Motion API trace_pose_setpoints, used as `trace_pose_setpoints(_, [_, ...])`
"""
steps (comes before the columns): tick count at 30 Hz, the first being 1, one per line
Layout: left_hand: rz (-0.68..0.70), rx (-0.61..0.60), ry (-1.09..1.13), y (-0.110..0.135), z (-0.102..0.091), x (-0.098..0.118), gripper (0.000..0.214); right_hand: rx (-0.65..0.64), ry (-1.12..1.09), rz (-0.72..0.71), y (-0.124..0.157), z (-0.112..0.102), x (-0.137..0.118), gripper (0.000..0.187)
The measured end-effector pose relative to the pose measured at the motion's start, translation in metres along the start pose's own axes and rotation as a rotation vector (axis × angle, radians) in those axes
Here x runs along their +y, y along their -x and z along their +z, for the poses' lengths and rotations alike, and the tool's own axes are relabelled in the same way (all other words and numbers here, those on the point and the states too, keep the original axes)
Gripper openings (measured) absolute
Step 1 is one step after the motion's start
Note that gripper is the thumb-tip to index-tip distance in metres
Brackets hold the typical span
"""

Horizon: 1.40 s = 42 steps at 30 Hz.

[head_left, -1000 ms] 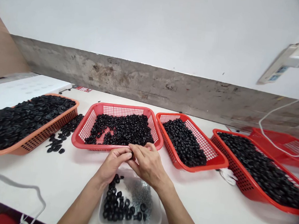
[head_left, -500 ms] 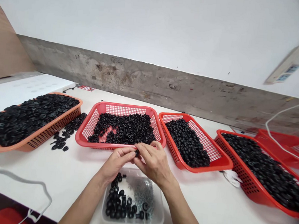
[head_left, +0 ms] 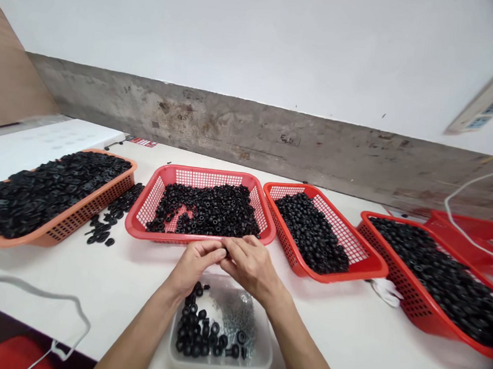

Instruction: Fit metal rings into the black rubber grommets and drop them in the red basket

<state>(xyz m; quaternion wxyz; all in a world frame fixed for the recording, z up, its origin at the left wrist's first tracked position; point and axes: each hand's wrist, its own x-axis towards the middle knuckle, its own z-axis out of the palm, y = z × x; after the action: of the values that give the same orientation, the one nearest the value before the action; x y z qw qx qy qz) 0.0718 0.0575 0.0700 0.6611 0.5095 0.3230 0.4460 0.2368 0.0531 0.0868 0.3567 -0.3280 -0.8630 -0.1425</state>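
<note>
This is looking like a small parts workshop to me, not a home or an office. A long white desk (head_left: 328,339) is carrying a row of red plastic mesh baskets (head_left: 205,171) heaped with black rubber parts (head_left: 206,210), and a clear plastic tub (head_left: 219,364) is sitting up front holding tiny metal bits (head_left: 240,320). Behind all that, a scuffed concrete strip (head_left: 242,136) is running along the white wall (head_left: 258,32), with a power strip (head_left: 487,101) hanging there.
</note>
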Motion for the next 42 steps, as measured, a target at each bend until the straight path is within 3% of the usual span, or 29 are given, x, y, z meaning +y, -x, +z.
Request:
trace_pose_setpoints(6, [-0.015,-0.031,0.037,-0.001,-0.001,-0.004,0.024,0.059,-0.002,-0.005,-0.001,0.002,-0.001,0.009])
trace_pose_setpoints(15, [-0.050,-0.007,0.090,-0.001,0.001,-0.005,0.048,0.170,-0.118,0.046,0.004,0.006,-0.001,0.007])
trace_pose_setpoints(20, [-0.016,0.041,0.061,0.000,-0.001,-0.003,0.045,0.194,-0.048,0.101,0.002,-0.009,0.006,0.023])
trace_pose_setpoints(23, [-0.028,0.042,0.036,0.001,-0.002,-0.003,0.044,0.264,0.110,0.231,0.006,-0.033,0.021,0.023])
trace_pose_setpoints(27, [-0.027,0.060,0.028,0.000,-0.002,-0.003,0.043,0.405,0.372,0.623,0.024,-0.065,0.053,0.031])
trace_pose_setpoints(30, [-0.017,0.078,0.038,-0.001,-0.001,-0.002,0.042,0.426,0.353,0.808,0.035,-0.079,0.067,0.041])
trace_pose_setpoints(34, [-0.002,0.117,0.071,-0.001,0.000,0.000,0.046,0.477,0.171,0.825,0.028,-0.085,0.052,0.028])
trace_pose_setpoints(37, [-0.002,0.116,0.102,-0.001,0.001,0.000,0.048,0.318,-0.013,0.749,0.013,-0.083,0.027,0.017])
trace_pose_setpoints(39, [0.002,0.116,0.118,-0.001,0.002,0.001,0.048,0.021,-0.198,0.648,0.004,-0.078,0.012,0.014])
trace_pose_setpoints(42, [0.017,0.120,0.122,-0.001,0.003,0.001,0.049,-0.543,-0.400,0.454,-0.002,-0.062,-0.008,0.017])
